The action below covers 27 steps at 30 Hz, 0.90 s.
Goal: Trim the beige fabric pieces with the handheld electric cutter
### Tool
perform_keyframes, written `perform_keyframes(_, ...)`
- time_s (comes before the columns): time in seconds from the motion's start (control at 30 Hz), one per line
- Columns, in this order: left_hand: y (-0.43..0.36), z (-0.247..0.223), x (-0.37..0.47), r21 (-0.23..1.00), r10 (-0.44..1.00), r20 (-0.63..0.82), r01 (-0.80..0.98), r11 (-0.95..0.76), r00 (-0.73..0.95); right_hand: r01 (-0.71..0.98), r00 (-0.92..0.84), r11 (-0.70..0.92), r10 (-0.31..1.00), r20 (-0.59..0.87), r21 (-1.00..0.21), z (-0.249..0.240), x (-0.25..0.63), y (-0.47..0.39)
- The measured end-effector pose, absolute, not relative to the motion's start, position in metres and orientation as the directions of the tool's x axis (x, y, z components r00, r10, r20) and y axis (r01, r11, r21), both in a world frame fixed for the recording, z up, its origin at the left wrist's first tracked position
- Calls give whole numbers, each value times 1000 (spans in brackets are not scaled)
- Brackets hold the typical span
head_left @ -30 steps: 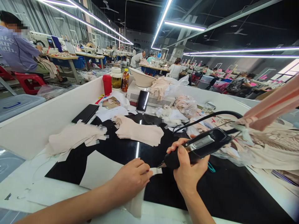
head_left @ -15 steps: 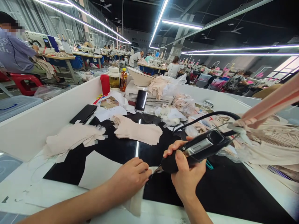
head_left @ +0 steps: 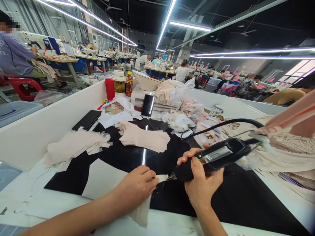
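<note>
My left hand (head_left: pixel 139 183) is closed in a pinch on the edge of a pale fabric piece (head_left: pixel 104 178), which lies flat on the black mat (head_left: pixel 236 200). A narrow pale end sticks out past my fingertips, and a thin, see-through strip hangs below them. Wrapped round a black corded hand-held power tool (head_left: pixel 209 160) is my right hand (head_left: pixel 203 178), thumb on top. The tool's metal tip points left and meets, or nearly meets, the pale end; I cannot tell whether they touch. A pink fabric strap (head_left: pixel 290 111) is tied at the tool's rear, beside its black cord.
Beyond my hands lies a stack of light pink fabric pieces (head_left: pixel 145 137); another pile (head_left: pixel 76 146) is at left. A phone (head_left: pixel 148 105), a red cup (head_left: pixel 109 88) and a bottle (head_left: pixel 129 84) stand at the back. White walls (head_left: pixel 56 121) edge the table. Fabric heaps fill the right.
My right hand and the tool have shifted slightly right, away from my left hand, so more of the pale end shows. My left hand has barely moved.
</note>
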<state>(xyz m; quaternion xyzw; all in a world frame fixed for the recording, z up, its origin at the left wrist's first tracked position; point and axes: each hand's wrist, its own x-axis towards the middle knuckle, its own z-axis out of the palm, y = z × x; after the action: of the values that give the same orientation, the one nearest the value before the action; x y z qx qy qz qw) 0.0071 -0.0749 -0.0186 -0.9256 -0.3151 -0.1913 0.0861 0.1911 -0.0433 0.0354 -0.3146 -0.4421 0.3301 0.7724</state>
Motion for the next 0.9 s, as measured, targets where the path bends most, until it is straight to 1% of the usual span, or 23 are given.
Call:
perform_keyframes(0.23,-75,-19,7,-23,565,396,623,-782,724,-209,380,559,803,460,-803,33,188,-45)
perform_keyframes(0.37,-83,-21,6,-70,582,413,662,-746,700,-183,389,548,803,451,-816,34,188,-46)
perform_keyframes(0.43,-90,-22,4,-60,607,435,694,-718,665,-171,395,542,803,446,-823,35,189,-48)
perform_keyframes(0.5,-98,-24,0,-12,655,417,724,-689,630,-155,405,538,800,443,-829,35,189,-51)
perform_keyframes(0.6,-103,-23,-6,104,741,305,752,-651,599,-124,422,539,788,448,-833,37,189,-56)
perform_keyframes(0.67,-101,-21,-9,163,764,256,753,-638,592,-109,434,544,779,452,-832,38,189,-60)
perform_keyframes(0.8,-91,-13,-10,164,729,276,717,-677,626,-95,468,553,759,452,-828,38,188,-68)
perform_keyframes(0.9,-85,-7,-9,193,711,234,685,-703,664,-107,470,568,752,462,-816,37,188,-72)
